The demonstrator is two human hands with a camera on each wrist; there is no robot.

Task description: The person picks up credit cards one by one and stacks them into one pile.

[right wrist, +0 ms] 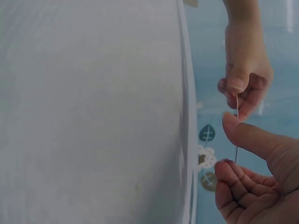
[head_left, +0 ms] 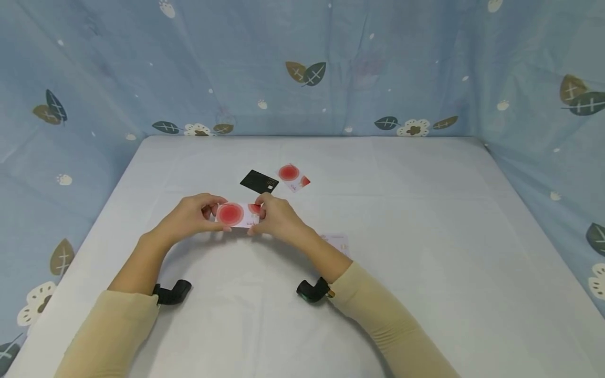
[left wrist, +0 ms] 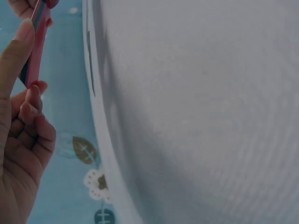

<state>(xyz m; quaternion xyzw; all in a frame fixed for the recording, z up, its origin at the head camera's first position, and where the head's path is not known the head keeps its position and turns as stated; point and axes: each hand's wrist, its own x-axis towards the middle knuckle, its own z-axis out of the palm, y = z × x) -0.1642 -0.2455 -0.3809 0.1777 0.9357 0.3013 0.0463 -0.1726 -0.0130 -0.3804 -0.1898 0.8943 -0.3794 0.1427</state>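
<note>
Fingers (head_left: 217, 199) of left hand (head_left: 189, 216) and right hand (head_left: 280, 216) pinch a card (head_left: 239, 216) whose circles (head_left: 230, 213) only the head view shows.

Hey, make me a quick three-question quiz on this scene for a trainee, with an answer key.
1. True or false: only the left hand grips the held card.
2. In the head view, what lies just left of the loose red-circled card? A, a pen. B, a black card. C, a cup.
3. Fill in: the pale card is partly hidden by the right ____.

Key:
1. False; the right hand grips it too.
2. B.
3. Forearm.
</note>
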